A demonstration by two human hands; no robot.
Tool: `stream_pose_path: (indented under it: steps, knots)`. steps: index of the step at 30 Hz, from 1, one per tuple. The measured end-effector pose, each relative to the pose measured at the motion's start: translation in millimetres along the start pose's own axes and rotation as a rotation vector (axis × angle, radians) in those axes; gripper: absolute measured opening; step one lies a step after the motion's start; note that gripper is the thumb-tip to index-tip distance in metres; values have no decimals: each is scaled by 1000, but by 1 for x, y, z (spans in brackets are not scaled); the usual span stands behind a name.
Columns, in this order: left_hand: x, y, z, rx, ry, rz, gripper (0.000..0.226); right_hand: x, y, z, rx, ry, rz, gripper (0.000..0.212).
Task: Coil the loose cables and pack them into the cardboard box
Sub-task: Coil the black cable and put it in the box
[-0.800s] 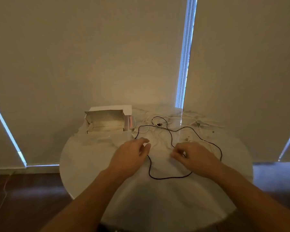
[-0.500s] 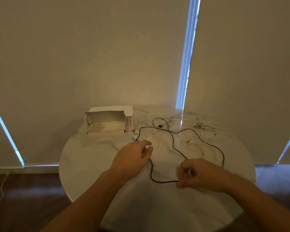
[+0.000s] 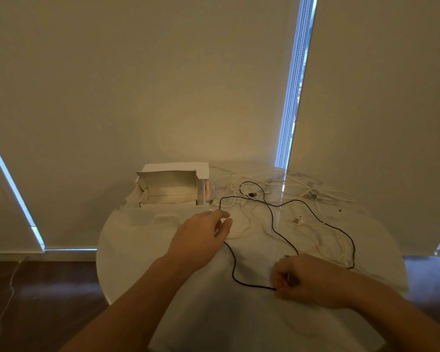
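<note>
You have one thin black cable point(image 3: 271, 217) snaking in loose loops across the round white marble-look table point(image 3: 127, 250), and a tangle of pale cream cables point(image 3: 318, 226) spread over the far right half; their count can't be told from here. One open white cardboard box point(image 3: 169, 189) sits at the table's far left edge, its lid flap standing up behind it and a cream cable end lying just beside its right wall. Your left hand point(image 3: 201, 240) reaches forward palm down, fingers loosely curved with the thumb apart, resting over the black cable. Your right hand point(image 3: 308, 279) is curled near the table's front, fingertips pinching the black cable's near loop.
</note>
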State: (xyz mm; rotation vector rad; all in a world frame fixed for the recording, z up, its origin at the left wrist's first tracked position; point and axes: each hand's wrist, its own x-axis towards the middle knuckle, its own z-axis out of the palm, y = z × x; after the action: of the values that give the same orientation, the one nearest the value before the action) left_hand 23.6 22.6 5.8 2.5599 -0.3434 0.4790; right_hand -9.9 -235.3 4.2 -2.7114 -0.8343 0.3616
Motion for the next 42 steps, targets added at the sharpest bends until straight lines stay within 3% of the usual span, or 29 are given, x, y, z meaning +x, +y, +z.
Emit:
stream_pose_path:
  steps: [4, 8, 16, 20, 27, 35, 40, 42]
  knots:
    - [1, -4, -1, -6, 12, -7, 37, 2, -2, -2, 89, 25, 18, 13]
    - [3, -4, 2, -32, 47, -7, 34, 10, -5, -17, 408, 173, 23, 10]
    - [5, 13, 1, -146, 349, -7, 23, 40, -22, -46, 977, 413, 56, 11]
    - [1, 27, 8, -246, 323, 14, 21, 56, -31, -52, 1147, 491, 72, 12]
    - [3, 31, 26, -279, 80, 61, 31, 76, -33, -60, 1281, 605, 86, 21]
    - [17, 27, 31, -431, 87, 33, 15, 97, -25, -71, 1263, 747, 157, 43]
    - [35, 26, 28, -787, 72, -102, 11, 113, -9, -73, 1148, 701, 169, 18]
    - [45, 22, 28, -946, 50, -171, 17, 121, -5, -72, 1122, 683, 186, 17]
